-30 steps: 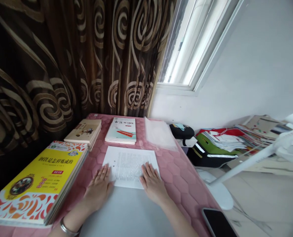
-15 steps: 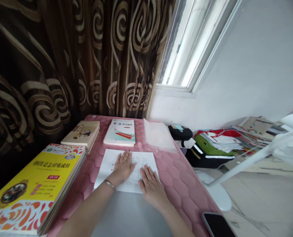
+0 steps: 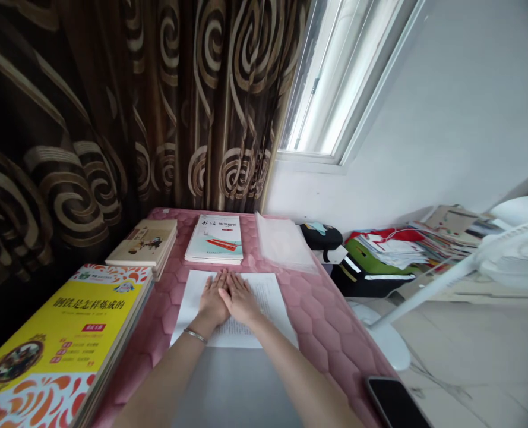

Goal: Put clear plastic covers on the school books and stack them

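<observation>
Seen from the head camera, a person's left hand (image 3: pixel 214 302) and right hand (image 3: pixel 242 302) lay flat and side by side on a printed paper (image 3: pixel 278 312), touching each other, the right thumb lapping over the left hand. Fingers were stretched forward and close together, pressed to the page without grasping it; the fingertips reached toward its far edge. A silver bracelet (image 3: pixel 195 335) circled the left wrist.

The paper rested mid-bench on a pink quilted cover (image 3: pixel 310 321), its near edge beside a grey surface (image 3: pixel 232 389) beneath the forearms. At near left stood a stack topped by a yellow book (image 3: pixel 72 333), with tan books (image 3: pixel 150 241) just beyond it. White books (image 3: pixel 214 238) lay on the far side of the paper, and a clear plastic sleeve (image 3: pixel 285 244) to their right. A phone (image 3: pixel 397 401) lay at the near right edge.

Off the bench to the right were a white fan (image 3: pixel 442 285) and a green-and-black bag (image 3: pixel 375 267) under papers. A patterned curtain (image 3: pixel 192 101) hung at far left, beside a window (image 3: pixel 323 89).
</observation>
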Motion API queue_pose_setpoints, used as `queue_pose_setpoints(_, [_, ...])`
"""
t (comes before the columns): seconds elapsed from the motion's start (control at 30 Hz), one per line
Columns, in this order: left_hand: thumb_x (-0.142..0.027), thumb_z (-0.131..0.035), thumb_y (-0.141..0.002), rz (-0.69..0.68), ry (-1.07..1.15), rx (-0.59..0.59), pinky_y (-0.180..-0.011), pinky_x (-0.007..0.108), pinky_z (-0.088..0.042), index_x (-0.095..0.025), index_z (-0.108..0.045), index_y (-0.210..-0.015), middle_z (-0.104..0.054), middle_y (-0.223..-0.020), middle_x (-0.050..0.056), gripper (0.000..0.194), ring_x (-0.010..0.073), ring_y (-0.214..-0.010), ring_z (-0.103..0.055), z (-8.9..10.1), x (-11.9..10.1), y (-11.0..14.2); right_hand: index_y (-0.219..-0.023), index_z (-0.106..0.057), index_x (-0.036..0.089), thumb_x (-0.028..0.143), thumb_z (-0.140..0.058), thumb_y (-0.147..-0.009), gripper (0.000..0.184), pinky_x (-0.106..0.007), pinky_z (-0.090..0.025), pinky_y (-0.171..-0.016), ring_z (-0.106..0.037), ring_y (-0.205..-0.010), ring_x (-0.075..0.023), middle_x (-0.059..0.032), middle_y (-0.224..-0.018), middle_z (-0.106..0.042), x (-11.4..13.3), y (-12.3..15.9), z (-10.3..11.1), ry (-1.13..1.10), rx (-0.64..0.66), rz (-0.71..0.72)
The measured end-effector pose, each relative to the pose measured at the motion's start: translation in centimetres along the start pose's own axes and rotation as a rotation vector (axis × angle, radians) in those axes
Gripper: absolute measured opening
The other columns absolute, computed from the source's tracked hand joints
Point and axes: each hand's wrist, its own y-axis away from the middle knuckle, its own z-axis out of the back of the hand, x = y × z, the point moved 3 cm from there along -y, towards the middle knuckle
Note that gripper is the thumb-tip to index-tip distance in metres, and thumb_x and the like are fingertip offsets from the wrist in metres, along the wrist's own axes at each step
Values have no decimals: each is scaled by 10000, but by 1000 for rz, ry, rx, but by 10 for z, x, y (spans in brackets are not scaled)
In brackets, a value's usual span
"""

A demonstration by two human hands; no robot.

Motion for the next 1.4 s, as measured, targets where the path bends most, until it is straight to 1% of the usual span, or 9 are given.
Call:
queue_pose_setpoints(0.2, [-466,-273,-928,65,39,-27,-1202,464,-97,-113,-217,-1524,-171,-1605,112,695,239,-1483,-154,3,0,-2,-1500,-232,-3,503,-133,-990,726,-411,-65,-1194,-80,-1487,-235,-167,-1589,-157,-49,4,6,154,-27,-134])
queue_pose_setpoints(0.33, [-521,-256,-926,207,28,-7,-1191,531,-64,-98,-204,-1523,-150,-1604,138,734,274,-1482,-147,10,21,3,-1501,-201,-24,475,-162,-991,714,-408,-68,-1192,-91,-1486,-239,-176,-1592,-146,-81,12,17,200,-40,-238])
queue_pose_setpoints(0.57, [-460,-175,-946,409,-95,-59,-1139,664,-34,-82,-260,-1504,-203,-1582,179,679,321,-1475,-156,21,64,19,-1506,-207,-7,484,-187,-988,714,-384,-98,-1187,-120,-1483,-226,-168,-1589,-170,-90,13,16,235,-73,-263])
queue_pose_setpoints(0.67, [-336,-211,-946,438,-155,-115,-1119,683,49,-48,-311,-1483,-279,-1546,228,617,367,-1468,-148,23,48,21,-1497,-213,-30,484,-195,-989,723,-383,-92,-1190,-127,-1481,-245,-183,-1586,-173,-90,13,14,249,-75,-256])
queue_pose_setpoints(0.77, [-189,-216,-925,234,-62,-89,-1135,648,73,-47,-305,-1486,-282,-1555,201,585,364,-1463,-167,15,11,14,-1496,-214,-30,490,-192,-990,726,-393,-91,-1192,-122,-1481,-246,-179,-1586,-179,-91,12,12,248,-86,-246])
queue_pose_setpoints(0.87, [-274,-242,-948,46,22,-19,-1200,516,-69,-117,-292,-1503,-242,-1589,97,579,263,-1472,-188,5,-17,6,-1500,-213,-18,492,-180,-993,720,-396,-89,-1193,-119,-1482,-238,-168,-1586,-184,-93,12,10,245,-88,-243])
queue_pose_setpoints(0.97, [-411,-271,-950,-16,63,17,-1206,492,-86,-126,-233,-1519,-175,-1605,82,638,223,-1478,-174,3,-19,-1,-1502,-207,-14,488,-184,-994,715,-390,-86,-1193,-105,-1484,-233,-166,-1591,-165,-94,12,11,241,-79,-246])
queue_pose_setpoints(1.17, [-533,-281,-925,8,93,34,-1201,513,-30,-79,-147,-1528,-81,-1613,123,767,240,-1490,-108,7,-3,-3,-1488,-237,-41,468,-224,-991,712,-480,-80,-1180,-84,-1482,-303,-207,-1583,-157,-70,9,20,232,-34,-283])
queue_pose_setpoints(1.4, [-368,-275,-927,3,22,38,-1207,476,-28,-116,-193,-1528,-136,-1613,88,657,216,-1492,-98,1,-4,-2,-1525,-215,80,489,-141,-994,675,-427,-64,-1195,-118,-1484,-215,-107,-1592,-193,-6,-8,-2,-9,11,9])
